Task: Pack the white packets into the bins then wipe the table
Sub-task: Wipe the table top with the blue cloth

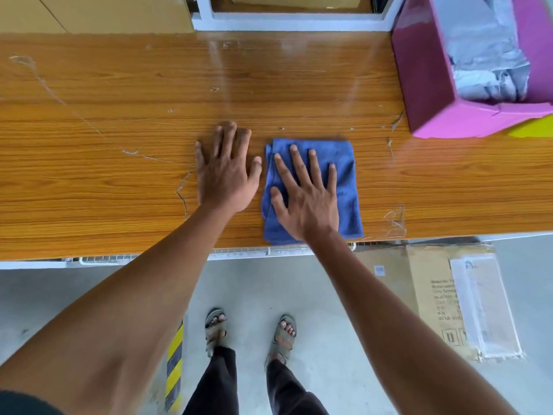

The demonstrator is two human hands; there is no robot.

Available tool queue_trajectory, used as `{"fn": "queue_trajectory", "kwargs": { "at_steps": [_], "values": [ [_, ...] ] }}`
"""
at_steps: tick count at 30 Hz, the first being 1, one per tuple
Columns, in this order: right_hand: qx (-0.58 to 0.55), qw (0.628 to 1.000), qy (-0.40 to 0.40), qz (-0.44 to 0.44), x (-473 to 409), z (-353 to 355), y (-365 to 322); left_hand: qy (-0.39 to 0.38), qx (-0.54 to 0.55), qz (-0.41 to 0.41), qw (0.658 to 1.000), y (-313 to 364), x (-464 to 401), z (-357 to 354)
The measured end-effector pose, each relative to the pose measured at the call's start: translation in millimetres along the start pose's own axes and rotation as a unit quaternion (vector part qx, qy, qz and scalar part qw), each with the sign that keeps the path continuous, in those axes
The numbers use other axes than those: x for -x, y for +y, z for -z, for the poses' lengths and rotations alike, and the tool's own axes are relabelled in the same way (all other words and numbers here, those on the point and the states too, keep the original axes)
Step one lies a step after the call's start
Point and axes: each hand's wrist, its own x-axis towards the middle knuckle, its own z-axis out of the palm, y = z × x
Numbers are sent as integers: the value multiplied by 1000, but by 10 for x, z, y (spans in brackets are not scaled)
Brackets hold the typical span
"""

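Cloth: the folded blue cloth (314, 190) lies flat on the wooden table (119, 115), close to its near edge, right in front of you.
Right hand: your right hand (305, 199) rests on top of the cloth, fingers straight and spread, pressing down without pinching it.
Left hand: your left hand (227, 172) lies flat and empty on bare wood, just beside the cloth's left edge.
Packets: white packets (490, 61) sit inside the pink bin (434, 85) at far right, so packing looks done.
Key relation: the cloth's long side runs from you toward the far edge; most unwiped table stretches to your left, so sweep that way and lift your left hand clear first.
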Motion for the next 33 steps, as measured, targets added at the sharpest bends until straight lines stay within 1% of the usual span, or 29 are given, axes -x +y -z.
{"fn": "queue_trajectory", "kwargs": {
  "at_steps": [2, 4, 7, 10, 12, 14, 18, 20, 22, 25, 30, 33],
  "values": [
    [0, 1000, -7, -5, 55, 1, -5, -1, 6, 4, 1000, 15, 8, -14],
    [-2, 1000, -9, -12, -151, 11, 13, 7, -1, 2, 1000, 13, 8, -30],
    [-11, 1000, -6, -28, -733, 45, 44, 21, -1, -5, 1000, -7, 4, -67],
    [-18, 998, -20, -51, -1413, 107, 100, 27, 6, 5, 1000, -5, -46, -105],
    [-13, 998, -26, -59, -1654, 107, 112, 24, 10, 9, 1000, -5, -81, -115],
    [-11, 998, -15, -51, -1614, 81, 92, 25, 10, 8, 1000, -28, -148, -108],
    [-4, 999, 14, -34, -871, -4, 8, 1, 14, 28, 1000, -104, -455, -36],
    [5, 999, 8, -33, -621, -19, -15, -14, 5, 49, 999, -162, -705, 12],
    [-1, 999, -4, -35, -653, -8, -9, -17, -8, 56, 998, -219, -934, 29],
    [-4, 999, -1, -42, -1110, 17, 13, -21, -14, 58, 998, -274, -1179, 12],
    [-13, 998, -12, -67, -2153, 87, 141, -9, -18, 48, 999, -288, -1225, -51],
    [1, 998, -17, -64, -2353, 75, 141, -7, -17, 50, 999, -310, -1263, -75]
  ]
}}
